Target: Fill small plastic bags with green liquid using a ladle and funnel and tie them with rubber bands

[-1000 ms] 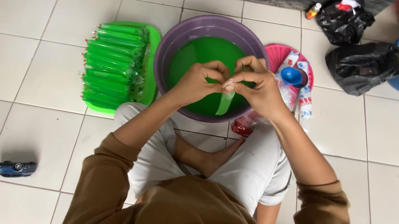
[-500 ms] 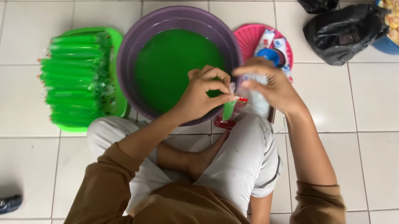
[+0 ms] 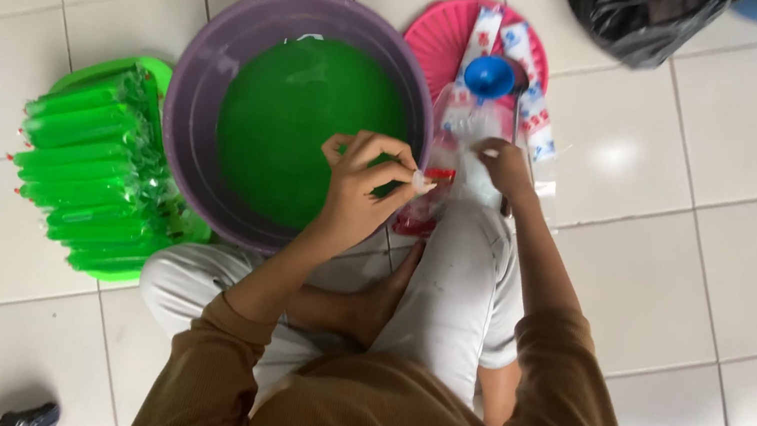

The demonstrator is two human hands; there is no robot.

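I sit cross-legged on a white tiled floor. My left hand [image 3: 365,186] is closed around a narrow plastic tube bag of green liquid [image 3: 391,177] at the near rim of a purple basin [image 3: 206,84] filled with green liquid. My right hand [image 3: 505,165] reaches to a bundle of empty clear plastic bags [image 3: 467,131] lying by a pink plate [image 3: 442,36], fingers pinched on them. A blue funnel [image 3: 489,76] rests on that plate.
A green tray [image 3: 142,74] at my left is stacked with several filled green tube bags [image 3: 91,173]. A black plastic bag [image 3: 637,16] lies at the far right. A small dark object [image 3: 27,416] sits on the floor near my left side.
My hands have parted: the right one moved off the tube bag toward the empty bags by the pink plate. The left keeps the bag. The view shifted nearer and rightward.
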